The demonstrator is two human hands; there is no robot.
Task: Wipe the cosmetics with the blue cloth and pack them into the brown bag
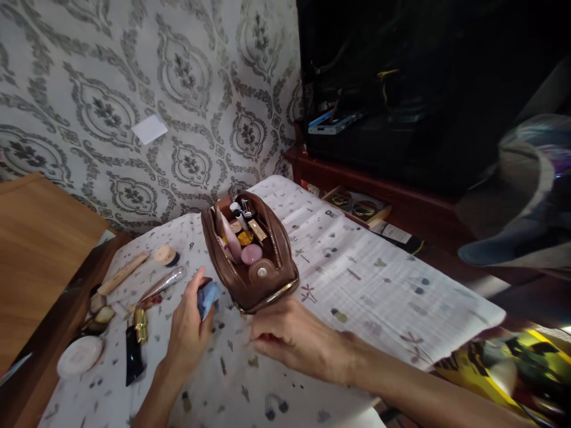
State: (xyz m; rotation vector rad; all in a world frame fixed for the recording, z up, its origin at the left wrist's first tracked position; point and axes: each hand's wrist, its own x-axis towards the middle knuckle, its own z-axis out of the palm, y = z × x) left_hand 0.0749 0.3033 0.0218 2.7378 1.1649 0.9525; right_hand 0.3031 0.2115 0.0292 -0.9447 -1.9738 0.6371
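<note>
the brown pouch [263,284] sits just left of the middle of the frame on the bench [379,285], which is covered by a pale printed cloth. its zip is undone and the mouth faces up. its long axis runs from the upper left down to the lower right of the frame, with the snap end nearest the hands. inside stand a pink tube [231,238], a pink round cap [251,254], a gold stick [257,229] and white-capped bottles [236,210], packed close together.

the left hand [190,333] is at the pouch's lower left, thumb and fingers closed round a small blue thing [208,298] that lies just beside the leather. the right hand [294,342] lies directly below the pouch, knuckles up, fingers bent down onto the cloth. whether it pinches anything, or touches the pouch, cannot be told.

to the left of the frame lie a clear tube [163,284], a beige round compact [166,255], a tan stick [122,273], a gold lipstick [140,324], a black tube [134,356] and a white disc [80,355], all apart from the pouch. a wooden board [35,249] fills the left edge. in the upper right a red-brown shelf [401,202] carries a tray of round tins [357,207], under a dark cabinet [423,89].
</note>
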